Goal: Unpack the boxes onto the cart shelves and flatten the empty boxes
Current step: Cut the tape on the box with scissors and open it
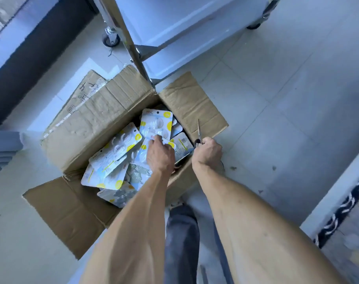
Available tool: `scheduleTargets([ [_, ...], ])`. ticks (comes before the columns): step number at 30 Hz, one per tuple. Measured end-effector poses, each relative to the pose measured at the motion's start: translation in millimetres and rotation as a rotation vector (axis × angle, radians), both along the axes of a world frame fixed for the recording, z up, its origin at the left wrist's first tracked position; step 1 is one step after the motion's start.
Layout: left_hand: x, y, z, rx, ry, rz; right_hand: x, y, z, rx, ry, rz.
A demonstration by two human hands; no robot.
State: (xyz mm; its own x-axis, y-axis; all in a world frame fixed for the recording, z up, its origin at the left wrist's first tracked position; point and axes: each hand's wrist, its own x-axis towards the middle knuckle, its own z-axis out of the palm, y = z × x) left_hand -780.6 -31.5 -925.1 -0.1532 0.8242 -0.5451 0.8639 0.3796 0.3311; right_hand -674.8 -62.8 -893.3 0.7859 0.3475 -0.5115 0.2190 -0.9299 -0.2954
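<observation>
Reaching down into the open cardboard box, you had your left hand among the blister packs, its fingers curled onto the topmost pack, which lay tilted toward the far right corner of the box. Whether the fingers had fully closed round that pack could not be told, though they were bent against its face. Your right hand was at the right rim of the box, gripping a pair of scissors by the dark handle, with the blades pointing up and away from you over the right flap. All four flaps were folded outward, and the box stood on the tiled floor, heaped with white, blue and yellow packs lying at mixed angles. Just beyond the box stood the metal cart, one of its legs coming down at the far corner of the box, a caster showing to the far left. Your trouser leg showed between your forearms, near the box's near side.
</observation>
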Motion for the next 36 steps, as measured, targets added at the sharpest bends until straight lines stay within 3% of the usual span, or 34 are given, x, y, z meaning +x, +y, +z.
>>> scheduleTargets([
  [8,99.1,-21.5,26.9,0.168,-0.121,-0.409,63.9,-61.2,17.7,0.034,-0.007,-0.261],
  [11,147.9,-46.1,29.9,0.133,-0.133,-0.548,98.2,-100.0,16.7,0.064,0.005,-0.474],
  [21,300.7,-197.5,36.2,-0.034,-0.138,-0.981,232.1,-275.0,15.1,-0.003,-0.150,-0.896],
  [28,367.9,-304.0,39.9,-0.081,-0.111,-1.207,275.1,-395.4,23.7,-0.081,-0.233,-1.209],
  [33,385.2,-372.0,26.3,-0.109,-0.114,-1.243,271.3,-465.8,17.0,-0.172,-0.141,-1.481],
  [36,379.6,-403.2,19.6,-0.134,-0.114,-1.266,265.7,-492.5,13.2,-0.272,0.023,-1.519],
])
